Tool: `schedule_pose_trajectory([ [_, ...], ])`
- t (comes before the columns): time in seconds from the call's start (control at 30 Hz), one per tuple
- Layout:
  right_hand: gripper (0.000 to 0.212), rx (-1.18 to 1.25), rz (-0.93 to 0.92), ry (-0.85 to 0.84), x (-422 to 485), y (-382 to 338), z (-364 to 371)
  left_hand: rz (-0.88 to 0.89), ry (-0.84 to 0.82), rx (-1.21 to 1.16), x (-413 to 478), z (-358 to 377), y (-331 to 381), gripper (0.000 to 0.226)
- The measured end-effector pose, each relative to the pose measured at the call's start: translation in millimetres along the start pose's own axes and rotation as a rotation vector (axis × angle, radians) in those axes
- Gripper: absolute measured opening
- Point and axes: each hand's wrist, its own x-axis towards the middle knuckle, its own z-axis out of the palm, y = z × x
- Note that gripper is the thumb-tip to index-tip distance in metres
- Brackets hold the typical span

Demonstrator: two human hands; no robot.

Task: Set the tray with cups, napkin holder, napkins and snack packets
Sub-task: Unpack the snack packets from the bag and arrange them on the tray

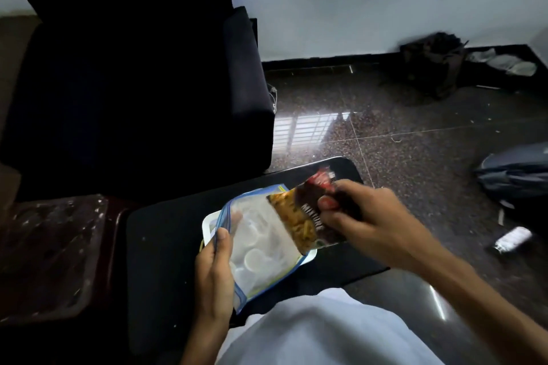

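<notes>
A clear zip bag [261,243] with blue and yellow edges lies over a white tray [207,224] on a black table. Pale round shapes show through the bag. My left hand [215,272] grips the bag's near left edge. My right hand [364,228] pinches a dark red and yellow snack packet [302,216] by its upper right part. The packet sits partly inside the bag's open mouth. Most of the tray is hidden under the bag.
The black table [166,261] stands over my lap. A dark armchair [133,77] is beyond it on the left, a brownish plastic-covered surface [50,255] at far left. On the polished floor lie a grey bag [516,175], a small bottle [511,240] and dark clutter [433,62].
</notes>
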Motion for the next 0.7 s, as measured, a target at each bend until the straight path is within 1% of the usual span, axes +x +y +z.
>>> schedule_pose_trajectory([
  [0.07,0.007,0.241,0.11,0.031,-3.8,27.5,-19.9,-0.013,-0.013,-0.006,-2.5,4.5,-1.9,0.037],
  [0.1,0.008,0.317,0.159,0.036,-4.4,45.7,-27.4,-0.024,-0.018,-0.015,-4.7,7.5,-2.5,0.038],
  [0.13,0.008,0.334,0.202,0.042,-2.9,67.5,-32.1,-0.035,-0.023,-0.02,-7.3,10.9,-2.5,0.039],
  [0.23,0.005,0.197,0.318,0.071,11.7,144.0,-32.0,-0.053,-0.034,-0.016,-16.1,22.2,-0.8,0.041],
  [0.3,0.011,0.036,0.37,0.041,26.0,194.5,-20.8,-0.069,-0.02,-0.013,-22.3,30.5,0.9,0.042],
  [0.4,0.028,-0.102,0.451,-0.114,50.6,263.7,6.1,-0.079,0.019,-0.029,-31.3,44.5,2.9,0.045],
  [0.5,0.032,-0.19,0.513,-0.311,74.6,313.2,33.5,-0.071,0.095,-0.058,-41.2,58.7,1.4,0.042],
  [0.6,0.039,-0.212,0.539,-0.424,91.1,338.5,56.6,-0.065,0.173,-0.068,-51.9,73.8,-0.8,0.039],
  [0.7,0.037,-0.209,0.53,-0.497,101.9,352.2,78.6,-0.087,0.263,-0.122,-63.6,87.5,-5.1,0.042],
])
